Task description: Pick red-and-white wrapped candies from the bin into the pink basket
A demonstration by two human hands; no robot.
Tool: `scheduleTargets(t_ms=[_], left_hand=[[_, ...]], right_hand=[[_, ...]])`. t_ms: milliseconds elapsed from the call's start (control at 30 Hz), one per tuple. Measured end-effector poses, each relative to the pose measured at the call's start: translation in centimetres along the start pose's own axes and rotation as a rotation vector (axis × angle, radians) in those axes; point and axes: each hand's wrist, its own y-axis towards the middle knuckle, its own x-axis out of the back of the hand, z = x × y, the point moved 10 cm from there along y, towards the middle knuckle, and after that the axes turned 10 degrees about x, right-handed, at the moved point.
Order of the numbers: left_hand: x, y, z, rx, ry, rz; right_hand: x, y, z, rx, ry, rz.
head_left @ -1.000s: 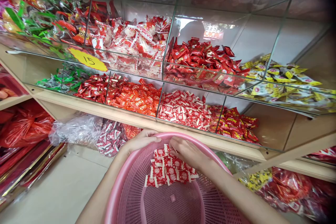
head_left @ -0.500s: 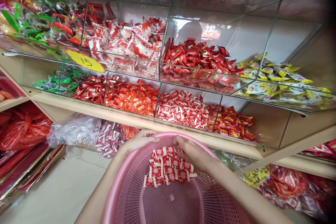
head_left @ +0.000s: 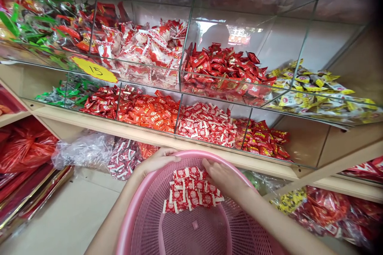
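A pink mesh basket (head_left: 129, 215) is tilted toward me below the shelf. My left hand (head_left: 158, 160) is closed over its far rim, left of the middle. Inside the basket, my right hand (head_left: 220, 174) is at the right edge of a group of red and white wrapped candies (head_left: 193, 191) lying in rows on the far wall. Its fingers are bent at the candies, and their tips are partly hidden. Similar red and white candies (head_left: 206, 123) fill a shelf compartment just beyond the basket.
Glass-fronted shelves hold red candies (head_left: 224, 65), orange-red candies (head_left: 154, 111) and yellow packets (head_left: 314, 81). A yellow tag (head_left: 94, 69) reads 15. Under the shelf lie a clear plastic bag (head_left: 85, 149) and red bagged goods (head_left: 327, 207). A wooden shelf edge (head_left: 254, 166) runs behind the basket.
My right hand has shifted slightly right and down beside the candies. My left hand stays on the rim. The view has moved a little.
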Motion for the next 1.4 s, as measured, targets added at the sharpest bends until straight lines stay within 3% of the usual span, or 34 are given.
scheduleTargets(t_ms=[233, 400, 700, 933, 1033, 1167, 1267, 1400], left_hand=[[0.0, 0.0, -0.1, -0.007, 0.009, 0.006], [0.1, -0.1, -0.2, 0.001, 0.047, -0.020], [0.1, 0.1, -0.2, -0.033, 0.064, -0.007], [-0.2, -0.4, -0.5, 0.020, 0.007, 0.003], [-0.2, -0.4, -0.8, -0.004, 0.017, -0.004], [-0.2, -0.3, -0.9, -0.003, -0.008, -0.006], [-0.1, -0.3, -0.7, 0.037, -0.021, -0.017], [0.0, -0.3, -0.4, 0.041, -0.012, -0.027]], right_hand=[[-0.9, -0.7, 0.0, 0.016, -0.109, -0.112], [-0.2, -1.5, -0.1, -0.017, -0.208, -0.220], [-0.6, -1.5, -0.2, 0.031, -0.170, -0.164], [-1.6, -1.4, -0.9, -0.007, -0.082, -0.152], [0.7, -1.8, -0.9, 0.007, 0.031, -0.207], [6.6, -1.3, -1.9, 0.038, 0.201, -0.399], [10.1, 0.5, -3.7, 0.025, 0.241, -0.520], [10.8, 4.6, -5.7, -0.026, 0.198, -0.496]])
